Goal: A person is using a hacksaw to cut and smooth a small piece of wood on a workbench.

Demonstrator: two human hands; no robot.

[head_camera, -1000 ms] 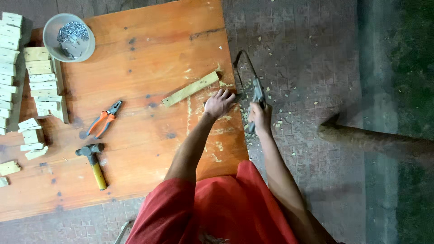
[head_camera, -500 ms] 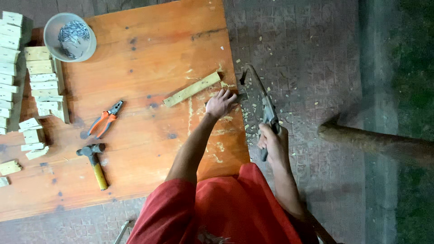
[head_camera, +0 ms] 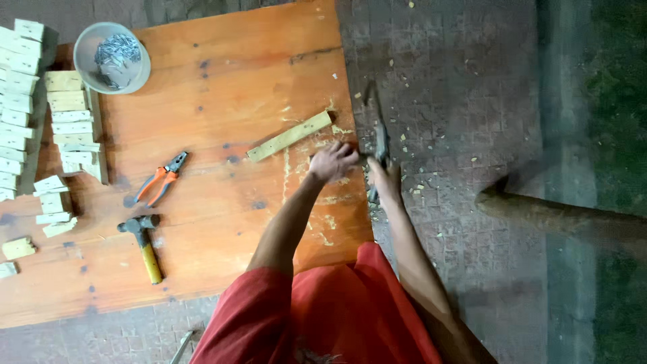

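At the right edge of the orange wooden table (head_camera: 202, 87), sawing is in progress: the right hand (head_camera: 385, 176) is gripping a hand saw (head_camera: 379, 138), fingers wrapped round its handle, blade blurred and running along the table edge, just off the board. The left hand (head_camera: 332, 160) is pressing down, fingers curled, on the table beside the near end of a pale wooden strip (head_camera: 290, 136); whether it is pinching a small offcut I cannot tell. Sawdust and chips are lying round the cut. Judged step: mid-cut, trimming a short block off the strip. The next move is calling for steady strokes and firm hold-down so the piece is not shifting. Lying unused: pliers (head_camera: 162, 177), hammer (head_camera: 143, 238), bowl of nails (head_camera: 111, 57), stacked cut blocks (head_camera: 67, 118)
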